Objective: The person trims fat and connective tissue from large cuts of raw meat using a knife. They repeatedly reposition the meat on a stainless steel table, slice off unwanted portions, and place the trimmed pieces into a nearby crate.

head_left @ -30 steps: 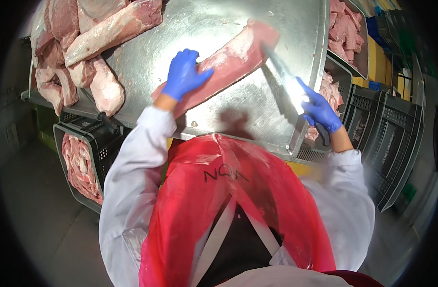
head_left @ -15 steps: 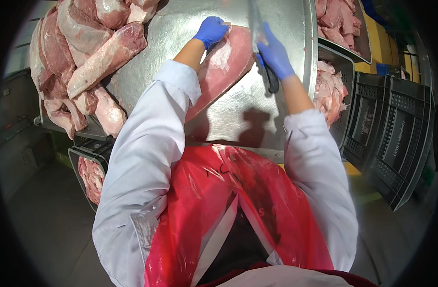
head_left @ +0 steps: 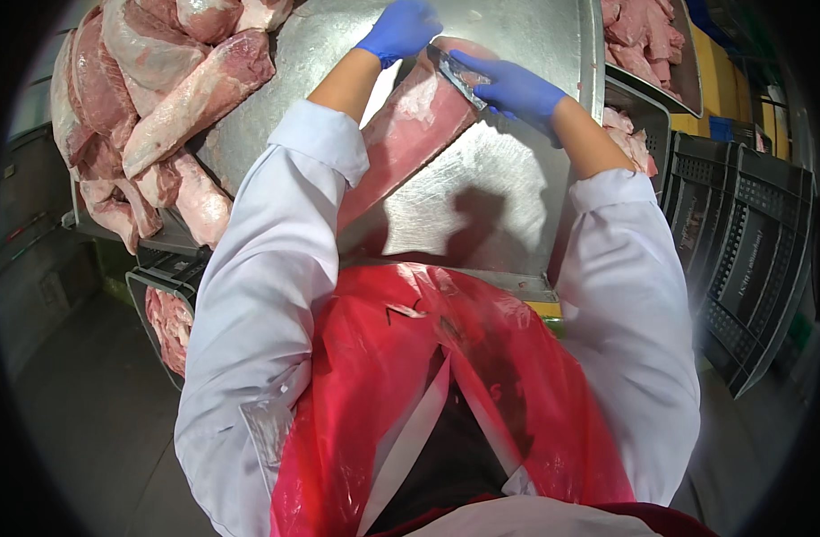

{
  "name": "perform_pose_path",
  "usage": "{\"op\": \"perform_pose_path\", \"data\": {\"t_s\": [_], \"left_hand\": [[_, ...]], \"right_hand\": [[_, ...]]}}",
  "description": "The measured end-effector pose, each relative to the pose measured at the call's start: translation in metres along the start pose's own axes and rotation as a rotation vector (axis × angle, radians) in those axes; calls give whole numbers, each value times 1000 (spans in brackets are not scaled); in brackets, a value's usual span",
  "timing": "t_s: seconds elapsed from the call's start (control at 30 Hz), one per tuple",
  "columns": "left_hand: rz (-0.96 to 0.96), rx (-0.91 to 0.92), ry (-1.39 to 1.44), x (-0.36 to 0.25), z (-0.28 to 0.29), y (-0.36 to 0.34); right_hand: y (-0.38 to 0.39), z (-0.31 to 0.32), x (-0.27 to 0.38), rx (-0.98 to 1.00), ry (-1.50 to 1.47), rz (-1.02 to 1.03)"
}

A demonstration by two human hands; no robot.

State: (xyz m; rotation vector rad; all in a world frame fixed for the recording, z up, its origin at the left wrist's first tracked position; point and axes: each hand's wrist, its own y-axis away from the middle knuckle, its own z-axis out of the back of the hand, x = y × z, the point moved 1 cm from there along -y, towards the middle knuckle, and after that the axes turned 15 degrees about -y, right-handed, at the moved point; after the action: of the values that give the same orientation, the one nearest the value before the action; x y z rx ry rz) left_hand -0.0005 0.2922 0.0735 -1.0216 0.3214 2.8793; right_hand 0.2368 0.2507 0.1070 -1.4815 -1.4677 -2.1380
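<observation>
My left hand (head_left: 398, 32), in a blue glove, is curled near the far end of a long pink piece of meat (head_left: 394, 143) on the steel tray (head_left: 316, 67); what its fingers hold is hidden. My right hand (head_left: 524, 92), also gloved in blue, grips a knife (head_left: 455, 73), its blade lying across the upper part of that meat and its handle mostly hidden by my fingers. The meat has a whitish patch on top and runs diagonally down under my left forearm.
A pile of large raw cuts (head_left: 141, 107) covers the tray's left side. At right stand containers of meat pieces (head_left: 638, 45), (head_left: 625, 134) and dark crates (head_left: 750, 259). A bin of meat (head_left: 168, 327) sits below at left. My red plastic apron (head_left: 356, 376) meets the tray's near edge.
My left hand moved from mid-meat to its far end, then slightly upward. My right hand brought the knife from the tray's right side, upright half a second ago, onto the meat at a slant.
</observation>
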Motion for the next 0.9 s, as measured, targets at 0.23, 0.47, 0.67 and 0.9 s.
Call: {"op": "perform_pose_path", "data": {"t_s": [0.23, 0.47, 0.67, 0.9], "left_hand": [[-98, -59, -6, 36, 25, 11], [-56, -19, 141, 42, 33, 46], [83, -115, 217, 58, 42, 89], [-5, 38, -450, 81, -5, 278]], "right_hand": [[32, 18, -41, 5, 189, -38], [40, 8, -32, 22, 316, -4], [28, -17, -9, 27, 158, -39], [43, -15, -54, -60, 288, 147]]}}
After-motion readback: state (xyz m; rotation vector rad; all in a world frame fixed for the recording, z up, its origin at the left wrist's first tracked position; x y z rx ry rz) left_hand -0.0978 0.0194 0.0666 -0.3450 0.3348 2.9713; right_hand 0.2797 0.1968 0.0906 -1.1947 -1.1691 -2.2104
